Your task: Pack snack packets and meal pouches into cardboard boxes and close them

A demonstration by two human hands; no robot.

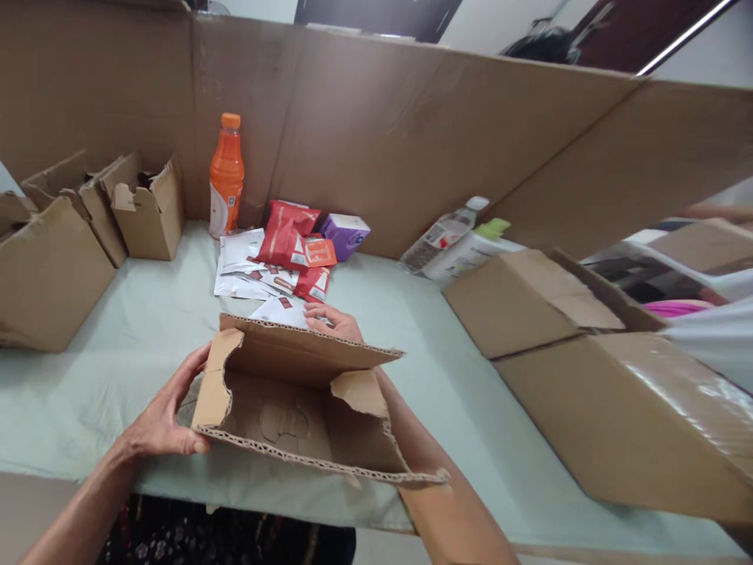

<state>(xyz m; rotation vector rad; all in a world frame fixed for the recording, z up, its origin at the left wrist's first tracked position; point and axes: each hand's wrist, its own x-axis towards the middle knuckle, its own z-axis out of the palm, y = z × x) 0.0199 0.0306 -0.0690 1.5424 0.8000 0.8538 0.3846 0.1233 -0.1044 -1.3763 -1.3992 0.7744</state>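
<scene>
Item 1: open box (306,416), corrugated, held over the near edge of the table (118,353), its mouth turned toward the viewer, flaps loose. Left hand (165,420) grips its left flap, fingers curled around the edge. Right hand (334,320) reaches over the far top flap, fingers resting on it; the palm is hidden, so the grip there is probably a light hold, not certain.

Item 2: table covered in pale green cloth.

Item 3: large box (623,408) to the right, lying at an angle, tape glossy on its near side, 1 flap raised.

Item 4: 2 small boxes (88,227) at the left, open, standing side by side and touching.

Item 5: sachets (276,263), white and red, heaped just beyond the held box.

Item 6: purple carton (346,234), touching the heap on its right.

Item 7: orange bottle (226,176), upright, capped, left of the heap against the back wall.

Item 8: clear bottle (444,233), lying tilted beside a white bottle (471,249) with a green cap.

Item 9: cardboard wall (412,133) standing behind everything.
</scene>
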